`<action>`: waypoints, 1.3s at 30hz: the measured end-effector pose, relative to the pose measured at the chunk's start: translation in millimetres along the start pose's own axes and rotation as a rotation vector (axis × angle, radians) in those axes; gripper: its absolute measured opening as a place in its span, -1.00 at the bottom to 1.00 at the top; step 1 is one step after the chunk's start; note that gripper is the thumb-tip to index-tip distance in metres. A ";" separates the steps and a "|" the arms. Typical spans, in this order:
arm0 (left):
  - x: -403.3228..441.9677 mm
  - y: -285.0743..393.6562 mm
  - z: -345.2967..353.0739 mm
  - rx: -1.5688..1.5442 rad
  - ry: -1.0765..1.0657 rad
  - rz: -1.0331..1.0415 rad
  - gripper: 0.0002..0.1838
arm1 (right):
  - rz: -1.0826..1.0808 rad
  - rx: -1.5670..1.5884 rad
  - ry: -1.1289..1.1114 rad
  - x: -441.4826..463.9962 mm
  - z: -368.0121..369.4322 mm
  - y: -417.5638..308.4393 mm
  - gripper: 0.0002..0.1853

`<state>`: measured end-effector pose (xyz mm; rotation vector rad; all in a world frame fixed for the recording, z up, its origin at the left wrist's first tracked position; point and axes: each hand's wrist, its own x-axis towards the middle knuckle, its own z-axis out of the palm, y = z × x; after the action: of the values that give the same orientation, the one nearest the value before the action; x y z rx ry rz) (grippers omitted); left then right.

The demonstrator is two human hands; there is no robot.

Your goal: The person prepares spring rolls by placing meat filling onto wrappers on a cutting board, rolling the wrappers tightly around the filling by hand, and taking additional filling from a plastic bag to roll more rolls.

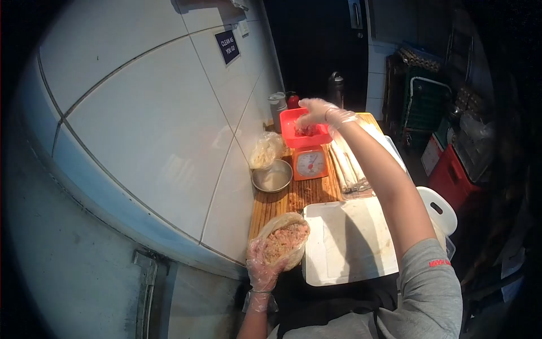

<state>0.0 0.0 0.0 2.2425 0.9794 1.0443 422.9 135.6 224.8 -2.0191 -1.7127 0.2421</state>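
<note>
My left hand (263,270), in a clear plastic glove, is wrapped round the side of a plastic bag of minced meat (287,240), its mouth wide and facing up. In the same kind of glove, my right hand (317,111) reaches over the red tray (288,137). Its fingers are apart and point down toward a small clump of minced meat (306,130) in the tray; whether they touch it I cannot tell. The tray rests on an orange dial scale (310,165).
A metal bowl (272,176) and a knotted-looking plastic bag (266,150) stand by the tiled wall. White cutting board (347,243) lies in front of me. Long pale sticks (345,166) lie right of the scale. A flask (336,87) and red crate (458,179) are farther off.
</note>
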 end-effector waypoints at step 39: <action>58.3 151.1 153.0 -0.357 -0.639 0.543 -0.29 | -0.016 0.359 0.090 -395.5 103.2 72.1 -0.34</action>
<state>209.0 -68.6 35.4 2.3276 -0.0844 0.5492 362.2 -228.4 34.9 -1.7268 -1.5068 0.4145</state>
